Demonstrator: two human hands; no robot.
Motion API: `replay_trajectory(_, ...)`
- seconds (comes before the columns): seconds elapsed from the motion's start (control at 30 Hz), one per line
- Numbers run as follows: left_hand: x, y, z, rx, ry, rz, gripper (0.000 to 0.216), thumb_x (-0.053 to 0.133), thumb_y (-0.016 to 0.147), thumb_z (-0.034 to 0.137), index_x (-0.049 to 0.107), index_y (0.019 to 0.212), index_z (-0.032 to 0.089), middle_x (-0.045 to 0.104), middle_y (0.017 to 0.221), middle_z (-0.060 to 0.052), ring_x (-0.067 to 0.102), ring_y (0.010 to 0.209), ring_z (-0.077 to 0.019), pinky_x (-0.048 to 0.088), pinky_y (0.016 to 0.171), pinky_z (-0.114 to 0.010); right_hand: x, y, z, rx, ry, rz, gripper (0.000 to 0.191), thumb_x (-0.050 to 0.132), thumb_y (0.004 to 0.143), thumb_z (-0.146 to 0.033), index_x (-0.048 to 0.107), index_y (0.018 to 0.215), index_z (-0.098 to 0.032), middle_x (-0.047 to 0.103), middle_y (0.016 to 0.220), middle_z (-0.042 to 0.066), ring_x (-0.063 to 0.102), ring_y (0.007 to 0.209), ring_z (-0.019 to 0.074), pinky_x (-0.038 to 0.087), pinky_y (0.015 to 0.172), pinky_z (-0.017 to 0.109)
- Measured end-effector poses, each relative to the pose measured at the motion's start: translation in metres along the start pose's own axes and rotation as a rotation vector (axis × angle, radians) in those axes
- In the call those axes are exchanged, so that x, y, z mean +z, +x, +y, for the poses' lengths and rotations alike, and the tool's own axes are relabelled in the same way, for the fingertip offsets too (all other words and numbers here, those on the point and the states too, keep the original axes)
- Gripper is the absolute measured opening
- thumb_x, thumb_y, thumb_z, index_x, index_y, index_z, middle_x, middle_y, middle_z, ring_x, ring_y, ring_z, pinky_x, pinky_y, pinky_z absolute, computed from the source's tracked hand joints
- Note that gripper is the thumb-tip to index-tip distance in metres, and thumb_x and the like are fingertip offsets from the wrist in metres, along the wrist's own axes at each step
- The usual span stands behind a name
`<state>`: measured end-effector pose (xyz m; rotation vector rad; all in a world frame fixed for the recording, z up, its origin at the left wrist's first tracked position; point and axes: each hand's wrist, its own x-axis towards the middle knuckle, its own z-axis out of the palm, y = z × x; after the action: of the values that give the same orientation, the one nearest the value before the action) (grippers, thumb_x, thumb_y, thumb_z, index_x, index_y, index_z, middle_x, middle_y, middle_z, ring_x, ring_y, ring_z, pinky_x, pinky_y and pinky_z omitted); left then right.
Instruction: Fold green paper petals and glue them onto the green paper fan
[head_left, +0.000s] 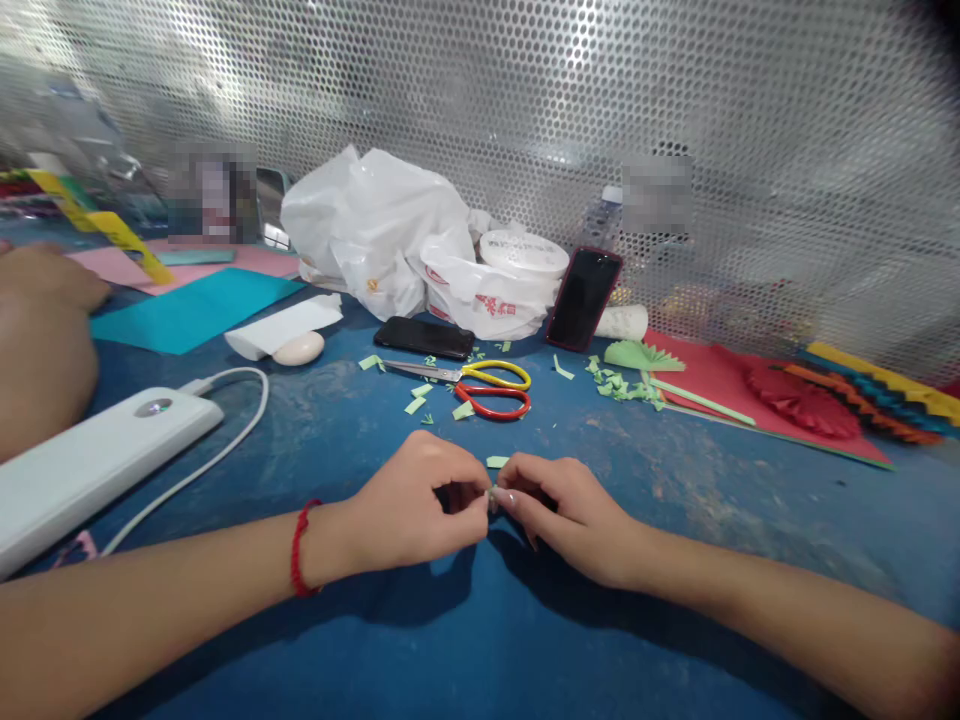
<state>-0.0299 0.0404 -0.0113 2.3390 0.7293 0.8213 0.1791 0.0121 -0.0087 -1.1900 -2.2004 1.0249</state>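
My left hand [431, 500], with a red cord bracelet [301, 548] at the wrist, is closed in a pinch over the blue table. Facing it, my right hand [566, 510] pinches at the same spot, fingertips touching or nearly so. Between them shows a tiny piece of light green paper [492, 492], mostly hidden by the fingers. Just behind the fingertips lies a light green paper strip [497, 462]. Scissors [469, 378] with one yellow and one red handle lie further back among several green scraps [416, 404].
A black phone [424, 337] lies behind the scissors; another phone [585, 298] stands upright by white plastic bags [375, 225]. At right are a green paper fan [643, 356] and red paper [697, 375]. At left are a white power bank [97, 470] with cable and another person's arm [45, 350].
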Motion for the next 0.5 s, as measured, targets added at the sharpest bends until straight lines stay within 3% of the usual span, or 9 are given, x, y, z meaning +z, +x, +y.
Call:
replay_trajectory(0.1, 0.0004, -0.0004, 0.0004, 0.049, 0.000, 0.018, 0.020, 0.056, 0.076, 0.012, 0.072, 0.064, 0.013, 0.063, 0.053, 0.000, 0.050, 0.047, -0.0078, 0.038, 0.050, -0.018, -0.0008, 0.0008, 0.0021, 0.006, 0.058, -0.016, 0.017, 0.049, 0.098, -0.030, 0.056, 0.087, -0.019, 0.058, 0.059, -0.005, 0.051, 0.055, 0.0094, 0.036, 0.059, 0.022)
replay_trajectory(0.27, -0.0016, -0.0011, 0.0000, -0.015, -0.130, 0.035, 0.020, 0.058, 0.081, 0.015, 0.075, 0.071, 0.013, 0.068, 0.058, -0.001, 0.058, 0.050, -0.0087, 0.042, 0.053, -0.017, -0.0024, 0.0019, 0.0049, 0.043, 0.343, -0.057, 0.018, 0.054, 0.096, -0.035, 0.056, 0.090, -0.018, 0.055, 0.059, -0.006, 0.052, 0.051, 0.0080, 0.040, 0.053, 0.020)
replay_trajectory(0.5, -0.0048, 0.0033, -0.0053, -0.226, -0.473, -0.085, 0.020, 0.059, 0.083, 0.018, 0.073, 0.071, 0.012, 0.069, 0.057, -0.002, 0.064, 0.052, -0.0112, 0.048, 0.053, -0.017, -0.0036, 0.0038, 0.0096, -0.029, 0.595, -0.111, 0.018, 0.062, 0.093, -0.032, 0.057, 0.085, -0.017, 0.053, 0.061, -0.006, 0.050, 0.049, 0.0062, 0.041, 0.049, 0.017)
